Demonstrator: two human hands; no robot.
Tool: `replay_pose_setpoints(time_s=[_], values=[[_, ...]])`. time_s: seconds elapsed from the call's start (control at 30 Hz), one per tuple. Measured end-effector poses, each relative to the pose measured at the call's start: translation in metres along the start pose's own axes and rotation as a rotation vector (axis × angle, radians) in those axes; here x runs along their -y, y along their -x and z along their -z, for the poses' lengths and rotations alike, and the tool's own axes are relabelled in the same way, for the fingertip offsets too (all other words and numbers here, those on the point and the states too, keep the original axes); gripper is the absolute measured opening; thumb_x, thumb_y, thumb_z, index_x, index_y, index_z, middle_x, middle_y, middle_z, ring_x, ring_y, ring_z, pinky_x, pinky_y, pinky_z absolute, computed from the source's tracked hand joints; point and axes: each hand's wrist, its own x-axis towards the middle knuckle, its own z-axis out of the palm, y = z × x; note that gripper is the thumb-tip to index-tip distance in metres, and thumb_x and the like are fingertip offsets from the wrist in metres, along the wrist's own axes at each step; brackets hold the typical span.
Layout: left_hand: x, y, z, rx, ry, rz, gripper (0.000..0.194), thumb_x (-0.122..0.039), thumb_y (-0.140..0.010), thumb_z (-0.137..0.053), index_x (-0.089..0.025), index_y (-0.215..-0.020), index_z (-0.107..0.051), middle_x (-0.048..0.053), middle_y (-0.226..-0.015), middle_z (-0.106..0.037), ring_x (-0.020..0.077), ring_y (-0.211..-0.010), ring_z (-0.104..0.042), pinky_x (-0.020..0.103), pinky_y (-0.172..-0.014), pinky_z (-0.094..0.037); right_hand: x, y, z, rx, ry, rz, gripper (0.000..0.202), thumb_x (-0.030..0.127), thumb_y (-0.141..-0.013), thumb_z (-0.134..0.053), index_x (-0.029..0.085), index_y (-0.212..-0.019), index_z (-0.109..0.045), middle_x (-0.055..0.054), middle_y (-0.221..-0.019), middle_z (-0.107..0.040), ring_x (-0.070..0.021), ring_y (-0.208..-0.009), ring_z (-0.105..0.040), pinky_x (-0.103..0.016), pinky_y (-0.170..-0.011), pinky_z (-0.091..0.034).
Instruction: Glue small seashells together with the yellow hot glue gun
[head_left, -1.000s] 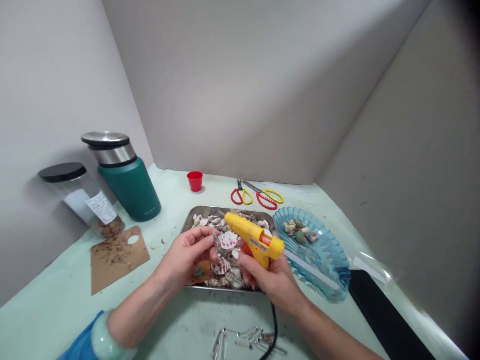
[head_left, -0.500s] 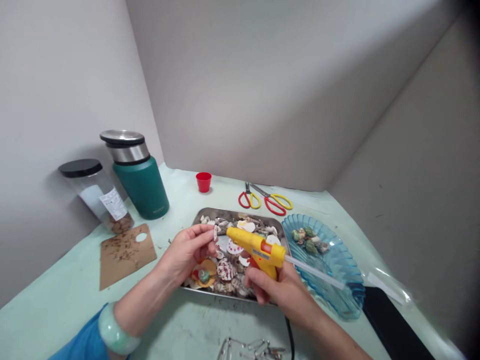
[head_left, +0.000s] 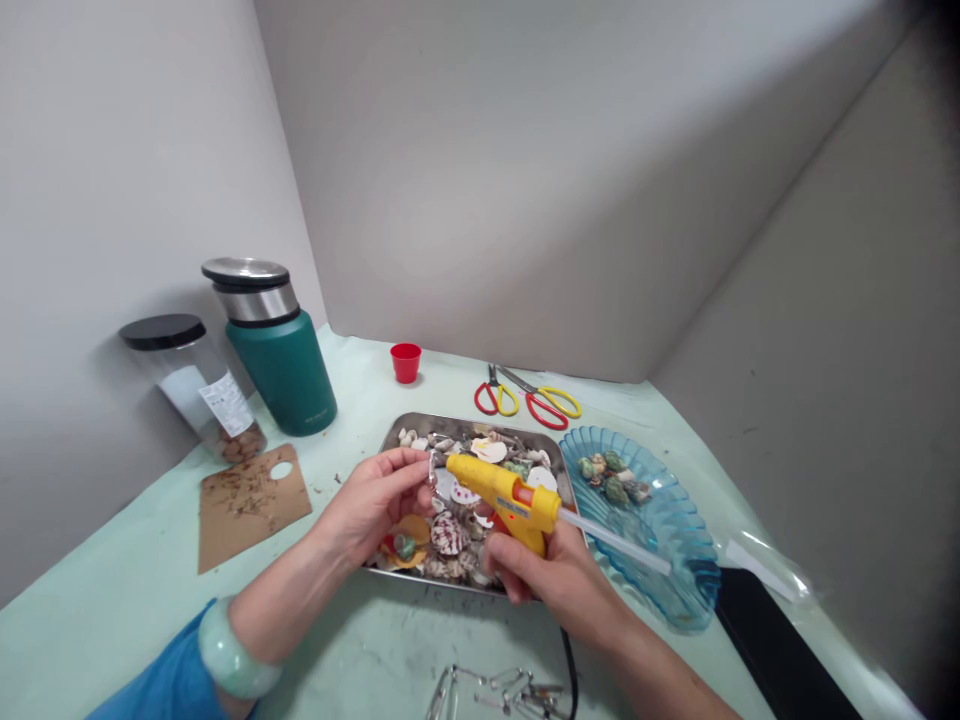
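In my right hand is a yellow hot glue gun, its nozzle pointing left and a clear glue stick poking out the back. My left hand pinches a small, narrow, silvery piece, which looks like a metal clip; its exact kind is hard to make out. The nozzle is right at this piece; whether they touch I cannot tell. Below both hands lies a metal tray full of shells, among them a purple-striped scallop shell and a yellow shell carrying a small green one.
Several metal clips lie at the front near a black cord. On the right is a blue dish with small shells. Two scissors, a red cup, a green bottle, a clear jar and cardboard stand or lie around.
The glue gun's nozzle has come closer to the small piece in my left hand. Both hands keep their grip, and the whole view has shifted slightly.
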Motion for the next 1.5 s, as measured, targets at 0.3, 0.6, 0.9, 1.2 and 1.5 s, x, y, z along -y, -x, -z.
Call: replay_pose_setpoints(time_s=[0.3, 0.6, 0.9, 1.2, 1.5], values=[[-0.0015, -0.0001, -0.002, -0.043, -0.01, 0.015, 0.022, -0.025, -0.068, -0.074, -0.014, -0.081, -0.06, -0.002, -0.049, -0.06, 0.0063, -0.045, -0.053, 0.015, -0.047, -0.044, 0.0055, -0.0003, -0.0009, 0.007, 0.037, -0.015, 0.035, 0.048, -0.075, -0.063, 0.014, -0.082, -0.06, 0.003, -0.055, -0.055, -0.0068, -0.043, -0.042, -0.02, -0.043, -0.032], [0.0012, -0.0009, 0.0011, -0.049, 0.002, -0.008, 0.017, -0.022, -0.071, -0.072, -0.014, -0.082, -0.061, -0.002, -0.05, -0.061, 0.0058, -0.046, -0.054, 0.015, -0.049, -0.044, 0.0049, -0.0001, -0.0019, 0.015, 0.04, -0.013, 0.032, 0.045, -0.077, -0.062, 0.014, -0.086, -0.059, 0.001, -0.06, -0.057, -0.0066, -0.043, -0.042, -0.021, -0.044, -0.032], [0.0007, -0.0011, 0.0016, -0.039, 0.01, -0.016, 0.016, -0.021, -0.073, -0.07, -0.014, -0.084, -0.061, -0.002, -0.051, -0.061, 0.0056, -0.046, -0.054, 0.015, -0.051, -0.046, 0.0067, -0.0007, -0.0019, 0.021, 0.054, -0.027, 0.033, 0.048, -0.076, -0.061, 0.015, -0.076, -0.058, 0.002, -0.057, -0.054, -0.0071, -0.045, -0.042, -0.021, -0.045, -0.033], [0.0011, -0.001, 0.0009, -0.042, 0.008, -0.027, 0.018, -0.022, -0.072, -0.071, -0.013, -0.084, -0.06, -0.002, -0.051, -0.061, 0.0053, -0.046, -0.054, 0.014, -0.05, -0.046, 0.0043, 0.0001, -0.001, 0.039, 0.081, -0.019, 0.032, 0.045, -0.079, -0.059, 0.013, -0.077, -0.056, 0.002, -0.059, -0.054, -0.006, -0.046, -0.043, -0.02, -0.046, -0.034], [0.0014, -0.0002, 0.0021, -0.034, 0.015, -0.031, 0.018, -0.022, -0.072, -0.071, -0.013, -0.084, -0.061, -0.002, -0.05, -0.061, 0.0055, -0.045, -0.054, 0.015, -0.05, -0.046, 0.0039, -0.001, -0.0012, 0.03, 0.068, -0.02, 0.034, 0.045, -0.078, -0.061, 0.013, -0.088, -0.057, 0.0, -0.066, -0.058, -0.006, -0.047, -0.043, -0.02, -0.046, -0.034]])
